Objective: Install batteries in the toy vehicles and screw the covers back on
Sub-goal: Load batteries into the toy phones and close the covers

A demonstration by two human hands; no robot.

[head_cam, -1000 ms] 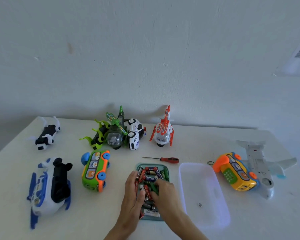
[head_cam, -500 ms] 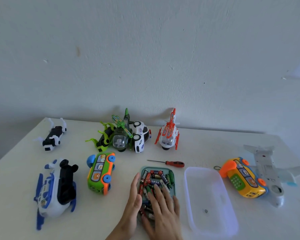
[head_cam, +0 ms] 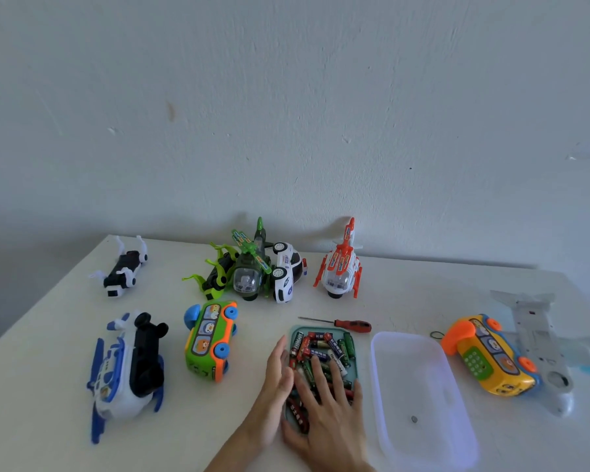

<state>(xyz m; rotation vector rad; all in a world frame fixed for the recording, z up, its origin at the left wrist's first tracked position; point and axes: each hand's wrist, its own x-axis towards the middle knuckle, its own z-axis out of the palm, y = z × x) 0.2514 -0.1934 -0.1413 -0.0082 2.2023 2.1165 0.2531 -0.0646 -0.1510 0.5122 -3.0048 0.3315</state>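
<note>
Operator: Batteries (head_cam: 321, 352) lie loose in a shallow teal tray (head_cam: 354, 338) on the table (head_cam: 406, 301). Right hand (head_cam: 327, 413) lies flat on the pile, fingers (head_cam: 321, 371) straight and spread, gripping nothing. Left hand (head_cam: 275, 386) stands on edge against the tray's left rim, fingers extended, also holding nothing.

Inspector: Hazard one: loose cells roll. A flat press or sweep can push cells over the low rim beyond the fingertips, toward the screwdriver (head_cam: 338, 323) lying just past the tray.

Operator: Which vehicles are nearest?

Inspector: Green bus (head_cam: 209, 338) lies to the left of the left hand, and the blue and white helicopter (head_cam: 126, 373) farther left. Yellow bus (head_cam: 491, 356) and grey plane (head_cam: 539, 345) lie well to the right of the right hand, beyond the clear tub (head_cam: 419, 396).

Operator: Hazard two?

Inspector: Mixed brands show in the tray; charge state cannot be told. Picking unmatched cells, or seating them with reversed polarity, likely leaves a toy dead.

Operator: Hazard three?

Inspector: One small dark item, probably a screw (head_cam: 414, 419), sits in the clear tub. Knocking the tub with the right wrist can scatter it, leaving a cover unfastened.
</note>
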